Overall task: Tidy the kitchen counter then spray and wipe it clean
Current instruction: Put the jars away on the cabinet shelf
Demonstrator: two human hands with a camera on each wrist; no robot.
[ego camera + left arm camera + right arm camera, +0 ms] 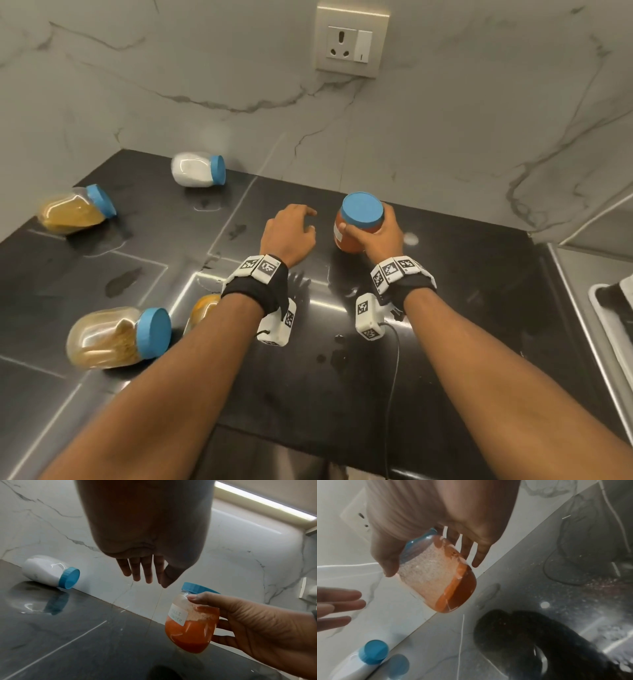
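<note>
My right hand grips a blue-lidded jar of orange-red powder, upright and just above the black counter near the marble wall. In the left wrist view the jar carries a white label, and the thumb presses below the lid. The right wrist view shows the jar tilted in my fingers. My left hand hovers just left of the jar, empty, with its fingers relaxed.
Blue-lidded jars lie on their sides: white powder at the back wall, yellow contents at far left, another near the front, one partly hidden under my left forearm. Wall socket above. A sink edge lies right.
</note>
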